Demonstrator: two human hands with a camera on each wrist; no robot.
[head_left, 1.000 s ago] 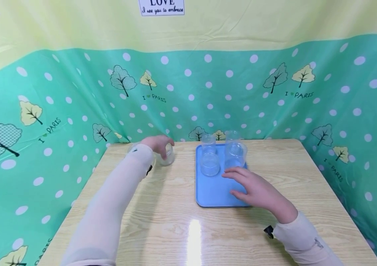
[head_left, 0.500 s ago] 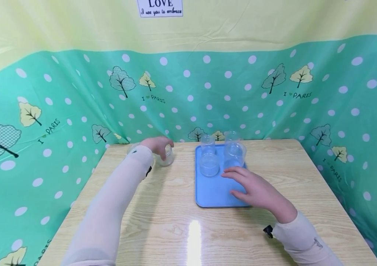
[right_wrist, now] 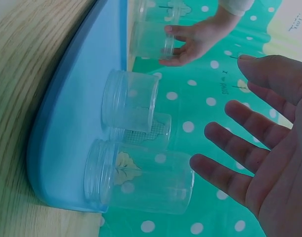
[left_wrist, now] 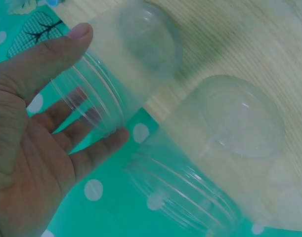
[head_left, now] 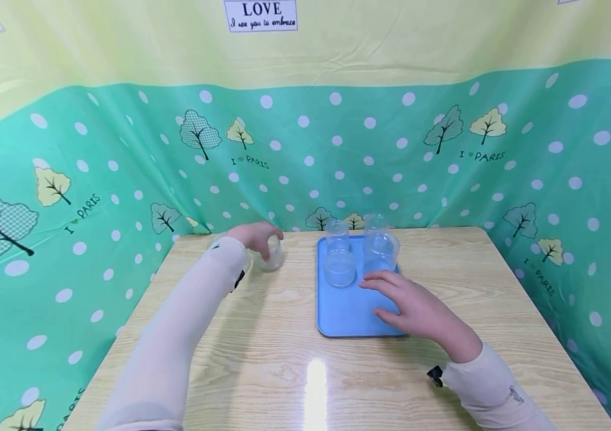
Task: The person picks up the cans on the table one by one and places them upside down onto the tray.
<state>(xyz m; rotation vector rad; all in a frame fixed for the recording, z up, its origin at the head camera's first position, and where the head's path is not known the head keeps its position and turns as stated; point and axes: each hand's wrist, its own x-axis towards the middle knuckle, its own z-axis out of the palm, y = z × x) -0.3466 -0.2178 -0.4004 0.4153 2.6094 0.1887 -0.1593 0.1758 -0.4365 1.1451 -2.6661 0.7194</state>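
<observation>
At the left of the table, my left hand reaches over a clear plastic jar. In the left wrist view, its thumb and fingers curl round the threaded rim of this upright jar. A second clear jar stands beside it, mostly hidden behind the arm in the head view. My right hand hovers over the right edge of the blue tray, its fingers spread and holding nothing. Several clear jars stand mouth down on the tray, as the right wrist view shows with the nearest jar.
A light wood table bears everything. Green and yellow printed cloth hangs behind it and along both sides. One taller jar stands just beyond the right fingertips. A bright light reflection lies near the front.
Both hands and the jars stay where they were. The head view has only tilted slightly.
</observation>
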